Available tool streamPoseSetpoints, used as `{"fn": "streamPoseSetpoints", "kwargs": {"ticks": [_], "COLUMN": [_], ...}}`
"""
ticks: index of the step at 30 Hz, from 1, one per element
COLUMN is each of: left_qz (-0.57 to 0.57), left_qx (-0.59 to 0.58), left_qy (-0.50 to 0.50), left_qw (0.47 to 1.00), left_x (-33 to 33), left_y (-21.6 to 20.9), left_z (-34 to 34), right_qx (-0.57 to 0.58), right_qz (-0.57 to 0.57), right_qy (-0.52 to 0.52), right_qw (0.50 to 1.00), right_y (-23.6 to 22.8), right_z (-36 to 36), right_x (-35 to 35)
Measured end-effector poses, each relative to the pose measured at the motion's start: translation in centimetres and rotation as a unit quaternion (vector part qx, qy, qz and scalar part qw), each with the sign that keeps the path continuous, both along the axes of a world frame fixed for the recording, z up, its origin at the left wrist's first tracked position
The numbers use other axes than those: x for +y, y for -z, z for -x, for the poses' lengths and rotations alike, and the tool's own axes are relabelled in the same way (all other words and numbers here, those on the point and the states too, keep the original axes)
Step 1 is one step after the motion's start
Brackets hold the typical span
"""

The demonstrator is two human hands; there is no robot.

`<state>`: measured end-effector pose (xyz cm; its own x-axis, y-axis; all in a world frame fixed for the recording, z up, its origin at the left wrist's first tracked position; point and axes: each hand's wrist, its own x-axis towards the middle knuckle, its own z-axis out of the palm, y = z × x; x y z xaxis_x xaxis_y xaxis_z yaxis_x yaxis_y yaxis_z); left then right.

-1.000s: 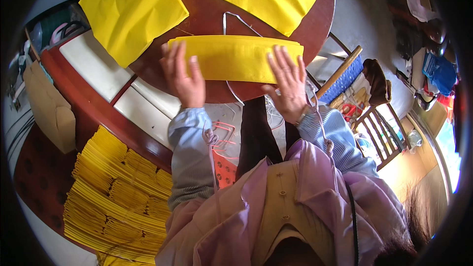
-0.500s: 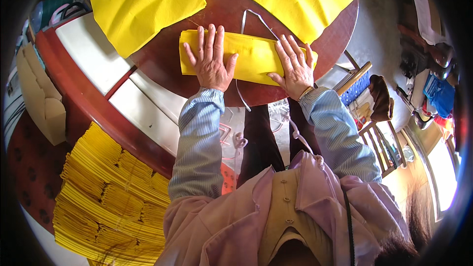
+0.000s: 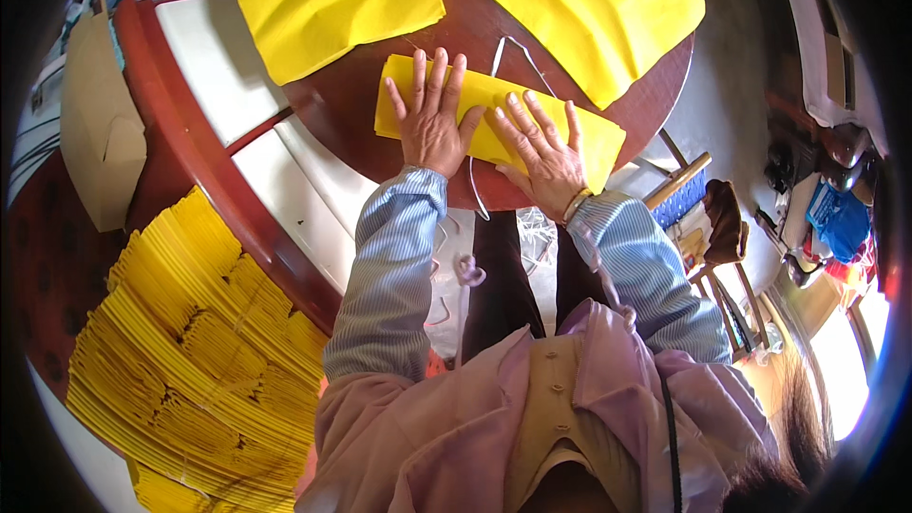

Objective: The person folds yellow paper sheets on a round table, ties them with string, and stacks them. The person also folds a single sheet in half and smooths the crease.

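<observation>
A long, flat yellow bundle [image 3: 484, 104] lies aslant near the front edge of the round, dark-red tabletop [image 3: 332, 123], its surface smooth and matte. The left hand [image 3: 432, 123] lies palm down on its left part, fingers straight and fanned, thumb out to the side. The right hand [image 3: 545, 154] lies palm down on its right part, fingers stretched and slightly apart. Both are wide open, resting flat on the bundle without gripping it.

A thin white band [image 3: 499, 55] shows beyond and below the bundle, passing under it. Farther back lie two broad yellow pieces, the left one [image 3: 337, 5] softly creased, the right one [image 3: 603, 14] gently rippled; whether they are cloth or paper, I cannot tell.

The sleeves [image 3: 388, 271] are finely striped, pale blue and gathered at the wrists. To the left, dense yellow stacks [image 3: 180, 351] show ridged, thin-layered edges beside a glossy red rim [image 3: 204, 152] framing smooth white panels [image 3: 214, 57].
</observation>
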<state>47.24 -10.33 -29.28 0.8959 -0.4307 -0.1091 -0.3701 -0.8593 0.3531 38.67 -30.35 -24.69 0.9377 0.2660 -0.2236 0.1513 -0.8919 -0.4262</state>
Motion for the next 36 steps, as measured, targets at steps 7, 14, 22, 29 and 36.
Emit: {"fn": "streamPoseSetpoints", "kwargs": {"ticks": [7, 14, 22, 29, 36], "left_qz": [-0.003, 0.070, -0.003, 0.205, 0.183], "left_qx": [-0.034, -0.039, 0.026, 0.247, 0.268], "left_qy": [-0.105, -0.298, -0.277, -0.357, -0.115], "left_qw": [0.994, 0.951, 0.961, 0.877, 0.939], "left_x": [4.0, 1.4, -1.4, 0.9, 3.3], "left_y": [0.1, 0.8, 3.4, 1.2, -7.9], "left_z": [1.4, 13.7, 16.8, 16.4, 9.0], "right_qx": [0.004, -0.003, -0.006, -0.015, -0.019], "right_qz": [0.042, 0.057, 0.055, 0.037, 0.029], "right_qy": [-0.041, -0.041, -0.047, -0.042, -0.046], "right_qw": [0.998, 0.998, 0.997, 0.998, 0.998], "right_y": [3.5, 3.9, 3.9, 4.1, 4.2], "right_z": [-0.8, -0.5, -0.6, -0.5, -0.5], "right_x": [-0.2, -0.1, -0.1, -0.2, -0.3]}}
